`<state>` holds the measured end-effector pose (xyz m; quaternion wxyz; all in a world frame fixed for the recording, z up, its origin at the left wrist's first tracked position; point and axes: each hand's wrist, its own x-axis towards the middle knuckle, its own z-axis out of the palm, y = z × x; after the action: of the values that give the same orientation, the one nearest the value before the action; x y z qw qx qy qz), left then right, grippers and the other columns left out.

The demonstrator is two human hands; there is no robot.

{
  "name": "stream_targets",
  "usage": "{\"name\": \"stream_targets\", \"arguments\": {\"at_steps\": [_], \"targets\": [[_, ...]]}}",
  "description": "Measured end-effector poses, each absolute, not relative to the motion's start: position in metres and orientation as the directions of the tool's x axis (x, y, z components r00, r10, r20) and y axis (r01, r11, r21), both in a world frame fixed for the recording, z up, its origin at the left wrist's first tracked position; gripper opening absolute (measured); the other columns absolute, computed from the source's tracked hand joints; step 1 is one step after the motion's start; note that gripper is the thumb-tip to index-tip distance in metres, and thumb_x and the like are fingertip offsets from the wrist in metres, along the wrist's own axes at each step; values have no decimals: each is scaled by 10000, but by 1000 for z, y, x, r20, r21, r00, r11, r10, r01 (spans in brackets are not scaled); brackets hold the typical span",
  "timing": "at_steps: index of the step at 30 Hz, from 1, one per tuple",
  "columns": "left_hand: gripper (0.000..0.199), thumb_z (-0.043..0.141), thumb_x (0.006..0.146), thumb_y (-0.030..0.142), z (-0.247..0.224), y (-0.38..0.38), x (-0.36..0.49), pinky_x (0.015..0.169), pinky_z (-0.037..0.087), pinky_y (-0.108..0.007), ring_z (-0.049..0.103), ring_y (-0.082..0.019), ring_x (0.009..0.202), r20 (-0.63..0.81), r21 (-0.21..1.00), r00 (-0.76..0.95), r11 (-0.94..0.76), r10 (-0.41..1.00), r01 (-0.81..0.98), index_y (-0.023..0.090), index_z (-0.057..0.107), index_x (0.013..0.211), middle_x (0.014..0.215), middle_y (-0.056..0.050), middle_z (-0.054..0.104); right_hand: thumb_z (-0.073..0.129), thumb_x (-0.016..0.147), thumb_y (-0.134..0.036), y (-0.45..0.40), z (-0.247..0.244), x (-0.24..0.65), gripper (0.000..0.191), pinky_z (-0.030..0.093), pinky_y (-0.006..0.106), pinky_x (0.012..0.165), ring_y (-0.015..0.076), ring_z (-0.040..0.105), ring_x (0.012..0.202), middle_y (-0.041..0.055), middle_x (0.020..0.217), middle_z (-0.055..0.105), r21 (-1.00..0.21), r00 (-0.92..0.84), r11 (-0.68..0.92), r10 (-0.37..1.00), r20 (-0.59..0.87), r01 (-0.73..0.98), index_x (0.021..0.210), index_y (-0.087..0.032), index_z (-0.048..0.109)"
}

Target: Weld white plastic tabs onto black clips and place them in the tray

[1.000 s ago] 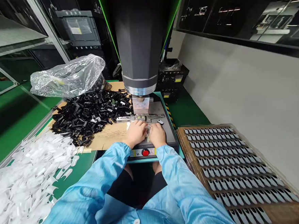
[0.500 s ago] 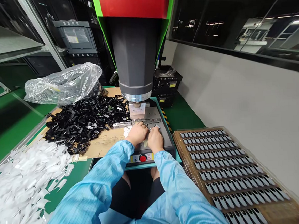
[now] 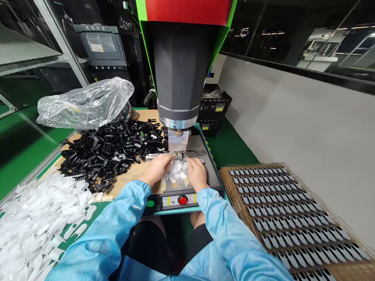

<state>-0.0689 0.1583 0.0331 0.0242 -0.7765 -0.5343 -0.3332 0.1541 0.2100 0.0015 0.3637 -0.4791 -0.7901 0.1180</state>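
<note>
Green counter, press machine [image 3: 182,68] overhead. Left hand [image 3: 156,168] and right hand [image 3: 196,173] lie on the fixture plate [image 3: 209,173], fingers curled around small white parts [image 3: 177,175]; grip unclear. Looks like loading; next needs seating a part under the horn.

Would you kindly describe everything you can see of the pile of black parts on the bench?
The pile of black parts is a loose heap of small, glossy, comb-like pieces with teeth, seemingly plastic. They lie tangled at all angles on a brown cardboard sheet, left of the machine. A crinkled clear plastic bag rests against the pile's far edge. The left hand is near its right edge, not touching.
</note>
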Motion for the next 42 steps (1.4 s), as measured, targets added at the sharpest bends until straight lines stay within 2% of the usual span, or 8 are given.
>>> {"name": "stream_targets", "arguments": {"at_steps": [6, 12, 15, 18, 23, 30, 36, 42], "targets": [[285, 493, 1052, 148, 32, 184, -70, 1014, 587, -433, 697, -258, 1129, 443, 266, 260, -402, 858, 876, 202, 734, 1193, 1178, -136, 754, 475, 1103, -299, 235, 18, 126, 359, 496, 403, 987, 289, 583, 1102, 113, 1209, 701, -360, -407, 575, 798, 445, 734, 1318, -275, 762], [379, 565, 1042, 245, 28, 184, -74, 1213, 443, -554, 520, -326, 1473, 440, 184, 298, -410, 847, 893, 244, 672, 1406, 1449, -116, 689, 553, 1044, -241, 226, 23, 121, 499, 478, 497, 1011, 354, 465, 1295, 129, 1479, 608, -254, -518, 639, 751, 409, 726, 1541, -266, 589], [400, 573, 1046, 307, 30, 183, -67, 1221, 412, -597, 444, -370, 1535, 433, 168, 251, -351, 866, 921, 234, 664, 1428, 1512, -134, 643, 551, 1041, -242, 226, 28, 118, 507, 465, 532, 1043, 363, 458, 1322, 126, 1506, 609, -258, -537, 642, 755, 378, 721, 1547, -243, 577], [372, 573, 1047, 341, 34, 182, -64, 1219, 407, -616, 449, -383, 1525, 431, 187, 210, -315, 878, 931, 227, 701, 1377, 1455, -153, 667, 544, 1035, -234, 229, 33, 122, 463, 461, 518, 1072, 353, 479, 1315, 107, 1488, 635, -298, -554, 653, 753, 354, 697, 1488, -255, 635], [399, 539, 1044, 262, 34, 152, -87, 1227, 435, -558, 534, -318, 1434, 472, 265, 154, -306, 868, 914, 235, 670, 1421, 1469, -131, 650, 526, 1010, -201, 212, 25, 147, 436, 436, 468, 1156, 313, 518, 1301, 116, 1419, 666, -434, -463, 641, 763, 452, 633, 1423, -208, 666], [282, 585, 1050, 340, 17, 83, -95, 1078, 527, -499, 633, -298, 1226, 440, 414, -3, -200, 898, 888, 227, 699, 1283, 1301, -119, 706, 651, 930, -236, 171, -1, 169, 350, 473, 464, 1064, 325, 570, 1177, 110, 1233, 713, -494, -441, 591, 806, 395, 637, 1278, -210, 675], [246, 635, 1036, 395, 16, 87, -50, 998, 498, -503, 617, -317, 1195, 401, 315, 83, -222, 912, 923, 243, 700, 1219, 1273, -107, 724, 649, 949, -239, 169, -1, 169, 218, 465, 448, 1039, 318, 569, 1139, 104, 1170, 710, -447, -456, 598, 800, 390, 665, 1160, -226, 702], [217, 571, 1069, 362, 10, 102, -35, 948, 471, -514, 600, -336, 1198, 426, 224, 122, -235, 896, 946, 238, 719, 1169, 1265, -133, 720, 613, 974, -227, 169, -4, 167, 155, 468, 429, 1028, 305, 564, 1096, 106, 1127, 710, -435, -427, 580, 810, 402, 689, 1091, -208, 713]]}}
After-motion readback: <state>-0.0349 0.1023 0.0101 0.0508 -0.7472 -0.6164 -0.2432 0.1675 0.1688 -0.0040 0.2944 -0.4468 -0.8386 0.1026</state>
